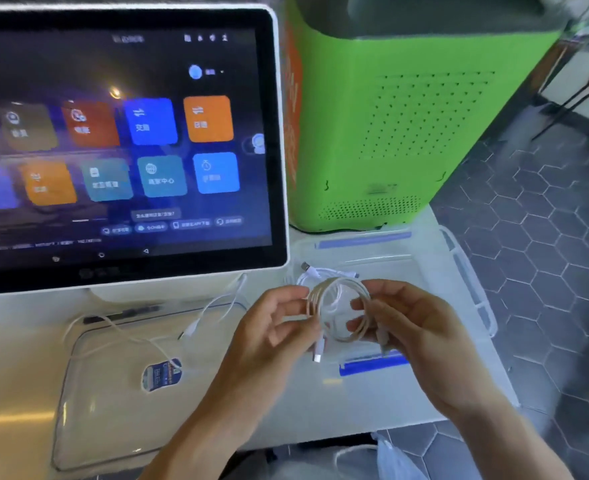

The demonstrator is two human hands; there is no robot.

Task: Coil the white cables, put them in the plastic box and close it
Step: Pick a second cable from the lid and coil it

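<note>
we hold one white cable (338,306) wound into a neat ring between us, our left hand (275,327) pinching its left side and our right hand (411,327) pinching the right, both plugs dangling below, just above the open plastic box (466,271) with its blue latches; another white cable (321,273) seems to lie in the box behind the coil already (blur makes that hard to confirm), while a third cable (130,337) sprawls uncoiled across the clear lid (88,410) lying on the table (16,358) by the touchscreen (123,140), so we judge the job roughly midway: this coil to drop in, the loose one to wind, the lid to fit
</note>
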